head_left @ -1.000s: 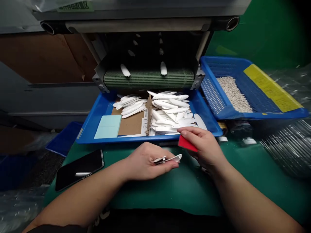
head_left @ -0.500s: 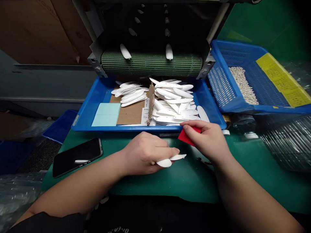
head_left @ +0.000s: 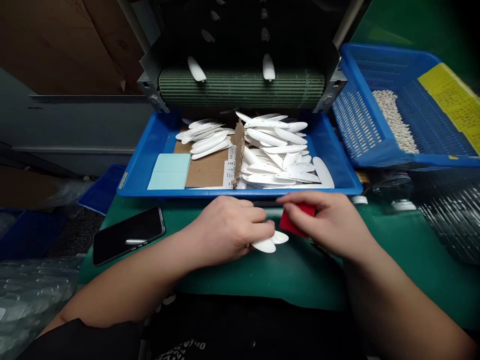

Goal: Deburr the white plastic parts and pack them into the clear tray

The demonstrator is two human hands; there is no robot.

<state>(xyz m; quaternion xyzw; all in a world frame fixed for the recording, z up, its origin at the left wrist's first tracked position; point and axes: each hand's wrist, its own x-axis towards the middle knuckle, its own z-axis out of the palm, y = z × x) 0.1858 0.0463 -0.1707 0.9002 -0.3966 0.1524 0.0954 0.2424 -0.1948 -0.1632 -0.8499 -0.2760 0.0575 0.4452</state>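
Note:
My left hand [head_left: 228,227] is closed on two white oval plastic pieces [head_left: 270,242], holding them low over the green table mat [head_left: 262,275]. My right hand [head_left: 330,220] pinches a small red card [head_left: 294,221] right beside those pieces, its edge nearly touching them. Just behind both hands stands a blue tray [head_left: 138,170] with a heap of the same white oval pieces [head_left: 279,155] on its right side and a smaller bunch on brown cardboard [head_left: 204,172] on its left.
A green conveyor belt [head_left: 240,87] carries more white pieces toward the tray. A blue basket [head_left: 360,135] with pale granules and a yellow sheet sits at right. A black phone [head_left: 127,235] lies on the mat at left. A pale blue pad [head_left: 169,171] lies in the tray.
The white pieces in my left hand have turned from edge-on to flat, and the hand has drawn closer to the red card. The view has tilted down, so the tray sits higher.

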